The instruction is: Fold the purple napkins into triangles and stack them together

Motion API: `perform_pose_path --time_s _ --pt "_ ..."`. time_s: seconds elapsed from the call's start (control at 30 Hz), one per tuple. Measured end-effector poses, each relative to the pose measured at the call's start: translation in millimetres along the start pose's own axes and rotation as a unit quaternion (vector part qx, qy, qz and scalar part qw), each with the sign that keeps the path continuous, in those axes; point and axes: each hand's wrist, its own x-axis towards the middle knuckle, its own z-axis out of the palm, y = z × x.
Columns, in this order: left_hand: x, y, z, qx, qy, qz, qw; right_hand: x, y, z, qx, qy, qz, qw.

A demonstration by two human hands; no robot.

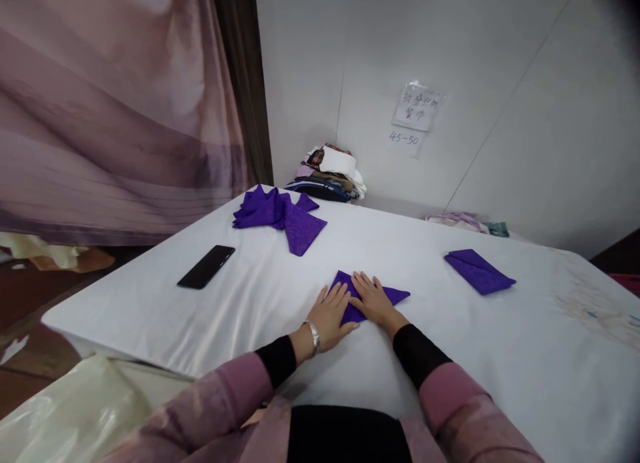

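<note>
A purple cloth napkin [358, 312] lies folded in a roughly triangular shape near the front middle of the table, one point toward the right. My left hand [330, 316] rests flat on its left part with the fingers stretched out. On its middle and upper part lies my right hand [373, 299], palm down and fingers spread. Both hands touch the cloth without gripping it, and they hide much of it. To the right sits another folded purple napkin [479, 272]. A loose heap of purple napkins [265, 208] is at the far left.
The white-covered table [250, 296] holds a black phone [207, 267] on the left. Behind its far edge are a stack of folded clothes [327, 173] and more cloth [463, 220]. A handwritten sign [415, 107] hangs on the wall. A pink curtain [115, 103] borders the left.
</note>
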Motion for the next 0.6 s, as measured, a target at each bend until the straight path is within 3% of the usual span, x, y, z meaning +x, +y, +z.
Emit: perform_pose_path --time_s 0.1,0.2,0.43,0.53,0.6 --pt "25.9 -5.6 13.4 -0.022 -0.047 -0.026 0.998 -0.3 0.0 -0.3 0.002 -0.001 0.002 1.0" --pt "31.8 -21.1 24.5 -0.03 -0.07 -0.054 0.996 -1.2 -1.5 -2.2 0.006 0.005 0.004 1.0" --pt "16.5 -47.2 25.8 -0.016 -0.039 -0.1 0.994 -1.8 -3.8 -5.0 0.003 0.005 0.008 1.0" --pt "17.3 -51.8 20.2 0.001 -0.011 -0.147 0.989 -1.4 -3.5 -4.4 0.001 0.007 0.006 1.0" --pt "22.7 -50.5 15.2 -0.002 0.017 -0.142 0.99 -0.9 -3.0 -3.4 0.001 0.009 0.005 1.0"
